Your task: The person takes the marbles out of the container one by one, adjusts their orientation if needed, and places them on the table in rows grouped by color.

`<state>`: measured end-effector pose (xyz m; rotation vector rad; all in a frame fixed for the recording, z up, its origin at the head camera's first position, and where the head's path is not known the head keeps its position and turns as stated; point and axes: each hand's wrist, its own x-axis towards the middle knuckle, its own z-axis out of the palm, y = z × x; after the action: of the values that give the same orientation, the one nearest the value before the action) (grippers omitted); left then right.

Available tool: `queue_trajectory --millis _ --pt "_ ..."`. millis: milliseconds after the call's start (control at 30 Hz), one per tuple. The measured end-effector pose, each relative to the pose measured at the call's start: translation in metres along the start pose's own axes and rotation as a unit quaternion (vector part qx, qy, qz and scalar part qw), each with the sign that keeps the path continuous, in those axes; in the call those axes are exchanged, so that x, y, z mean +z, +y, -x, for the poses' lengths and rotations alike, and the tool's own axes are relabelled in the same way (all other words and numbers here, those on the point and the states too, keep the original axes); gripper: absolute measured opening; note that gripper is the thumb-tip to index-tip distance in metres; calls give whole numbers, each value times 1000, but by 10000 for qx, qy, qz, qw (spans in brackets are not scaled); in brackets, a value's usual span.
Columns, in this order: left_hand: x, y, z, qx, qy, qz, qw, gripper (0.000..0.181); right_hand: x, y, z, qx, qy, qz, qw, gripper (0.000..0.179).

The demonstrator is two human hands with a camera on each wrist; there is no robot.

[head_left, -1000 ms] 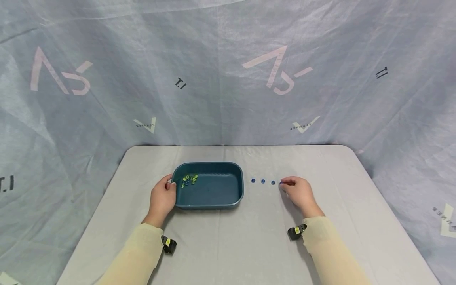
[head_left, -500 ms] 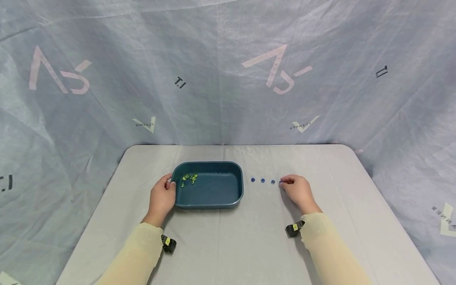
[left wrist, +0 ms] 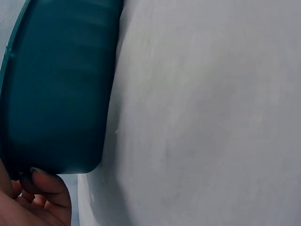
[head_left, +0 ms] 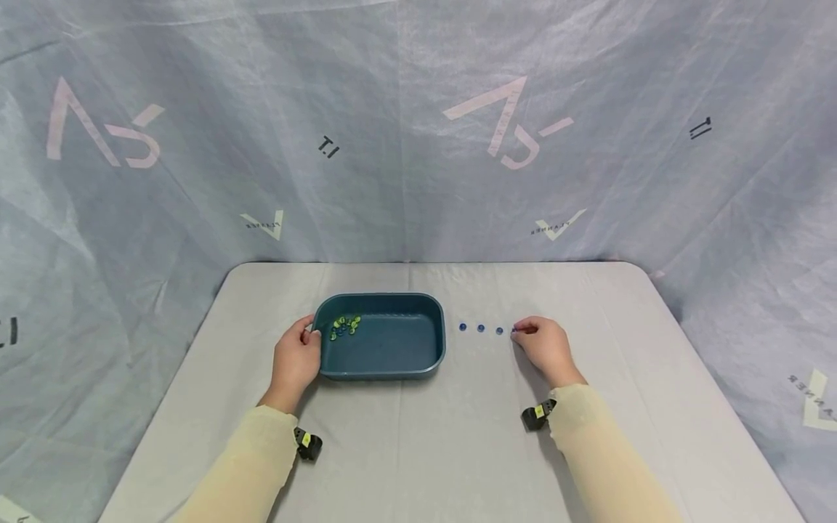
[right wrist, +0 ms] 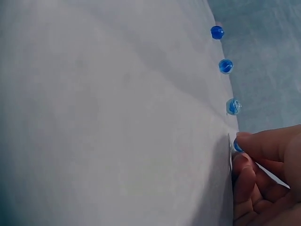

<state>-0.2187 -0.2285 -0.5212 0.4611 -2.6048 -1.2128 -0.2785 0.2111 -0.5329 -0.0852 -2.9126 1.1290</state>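
My left hand (head_left: 297, 356) grips the left end of a dark teal rectangular tray (head_left: 382, 376), which stands on the table. The left wrist view shows the fingers (left wrist: 49, 186) at the corner of the tray's wall (left wrist: 61, 94). Green and blue marbles (head_left: 344, 327) lie clustered inside at the tray's left. My right hand (head_left: 546, 347) pinches a blue marble (right wrist: 238, 145) between thumb and finger, down at the tabletop. To its left, three blue marbles (head_left: 480, 328) sit spaced in a row; the right wrist view shows the closest, a paler marble (right wrist: 233, 107).
A pale cloth covers the table (head_left: 418, 450). Behind it hangs a grey-blue printed curtain (head_left: 366, 189), also along both sides. Small black wrist cameras (head_left: 309, 444) sit at both cuffs.
The whole head view has shifted slightly. Both hands keep their places, the left on the tray and the right on the marble at the row's right end.
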Motion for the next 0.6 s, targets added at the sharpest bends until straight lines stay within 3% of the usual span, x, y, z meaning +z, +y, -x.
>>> queue_trajectory --millis 600 --pt "1 0 1 -88 4 5 10000 36 1 1 -1 -47 108 147 9998 13"
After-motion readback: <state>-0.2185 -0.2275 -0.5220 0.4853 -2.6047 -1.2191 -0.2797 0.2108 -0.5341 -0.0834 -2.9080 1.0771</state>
